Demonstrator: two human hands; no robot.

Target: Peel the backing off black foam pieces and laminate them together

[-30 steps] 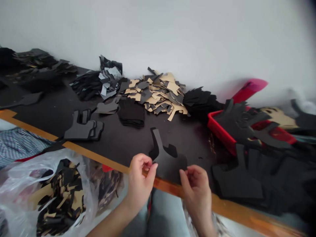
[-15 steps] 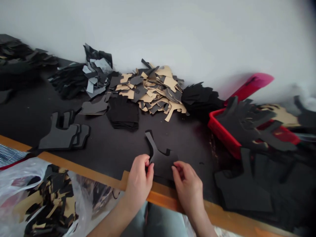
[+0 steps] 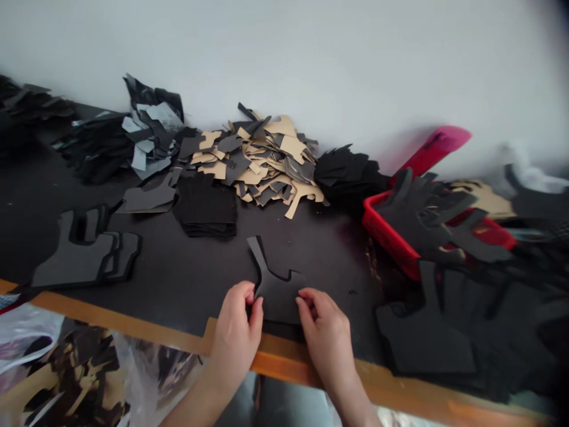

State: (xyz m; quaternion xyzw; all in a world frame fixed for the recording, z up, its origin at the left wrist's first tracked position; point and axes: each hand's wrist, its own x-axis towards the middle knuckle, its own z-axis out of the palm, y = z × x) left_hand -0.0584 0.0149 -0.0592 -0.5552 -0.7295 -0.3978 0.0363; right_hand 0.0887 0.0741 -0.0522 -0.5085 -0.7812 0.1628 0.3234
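Item: one dark cut-out piece (image 3: 280, 299), long-stemmed and notched, between the hands at the near edge of the counter (image 3: 178, 296), stem pointing away from the person (single or layered, cannot tell). Left hand (image 3: 235, 320): thumb and finger pinching its left edge. Right hand (image 3: 326, 323): likewise at its right edge. Handling, as judged: light, even pressure from both sides should keep it flat; a harder pull on one side could skew it; the narrow stem looks likeliest to bend. Adjacent: grey cut-outs (image 3: 75, 261), stacked, left; red tray (image 3: 391, 237), loaded, right.
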